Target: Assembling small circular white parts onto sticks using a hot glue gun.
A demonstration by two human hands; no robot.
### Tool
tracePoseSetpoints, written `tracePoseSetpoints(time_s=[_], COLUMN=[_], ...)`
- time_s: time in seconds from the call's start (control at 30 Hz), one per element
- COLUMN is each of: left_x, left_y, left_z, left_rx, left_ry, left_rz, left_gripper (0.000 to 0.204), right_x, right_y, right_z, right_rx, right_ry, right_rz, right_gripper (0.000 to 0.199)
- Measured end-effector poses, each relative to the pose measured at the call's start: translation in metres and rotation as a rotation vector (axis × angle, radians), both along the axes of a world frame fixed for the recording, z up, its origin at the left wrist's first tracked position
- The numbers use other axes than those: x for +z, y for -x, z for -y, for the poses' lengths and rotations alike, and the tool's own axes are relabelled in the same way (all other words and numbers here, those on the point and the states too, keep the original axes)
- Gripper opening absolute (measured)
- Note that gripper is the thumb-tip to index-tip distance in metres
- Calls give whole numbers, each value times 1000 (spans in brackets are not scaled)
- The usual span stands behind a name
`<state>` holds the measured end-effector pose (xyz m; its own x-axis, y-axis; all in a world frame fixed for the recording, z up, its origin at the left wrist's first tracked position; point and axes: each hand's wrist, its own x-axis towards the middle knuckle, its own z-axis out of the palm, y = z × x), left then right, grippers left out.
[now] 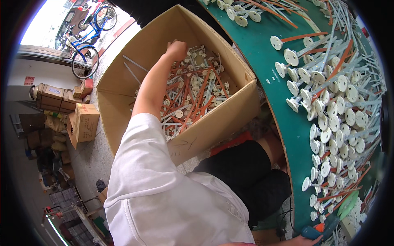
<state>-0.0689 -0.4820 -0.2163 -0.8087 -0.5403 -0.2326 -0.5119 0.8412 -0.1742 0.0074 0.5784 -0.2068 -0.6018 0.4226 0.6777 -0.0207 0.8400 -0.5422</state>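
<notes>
My left hand point(177, 50) reaches deep into a large open cardboard box point(223, 123), near its far wall. Its fingers look curled, and what they hold, if anything, is hidden. Below and beside it lies a jumbled pile of strips with white round ends point(197, 88), some orange-brown and some grey. At the lower right edge, my right hand point(304, 241) is closed round a blue and orange power screwdriver point(314, 232), partly cut off by the picture's edge. The tool is over the corner of the green table point(273, 88).
Many loose strips with white discs point(336, 119) cover the table's right side. A green oval object point(348, 205) lies near the tool. Cardboard cartons point(85, 123) stand on the floor at left, and a blue bicycle point(85, 53) is beyond the doorway.
</notes>
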Motion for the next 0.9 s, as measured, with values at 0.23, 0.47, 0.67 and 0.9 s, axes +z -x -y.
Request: tracePoseSetpoints(time_s=[0.23, 0.47, 0.67, 0.9], left_x=[153, 310, 364, 296], left_y=[33, 24, 122, 290], left_z=[-90, -238, -458, -732], left_rx=[-413, -897, -1408, -1611], left_ry=[14, 124, 119, -332], left_rz=[-430, -629, -840, -729], left_gripper=[14, 9, 9, 15], right_x=[123, 89, 109, 108], right_y=[-9, -2, -8, -7], right_z=[146, 158, 163, 161], right_rx=[202, 530, 484, 484], right_ry=[1303, 1516, 1500, 1511], right_rz=[-271, -288, -305, -347], right_gripper=[48, 42, 42, 42])
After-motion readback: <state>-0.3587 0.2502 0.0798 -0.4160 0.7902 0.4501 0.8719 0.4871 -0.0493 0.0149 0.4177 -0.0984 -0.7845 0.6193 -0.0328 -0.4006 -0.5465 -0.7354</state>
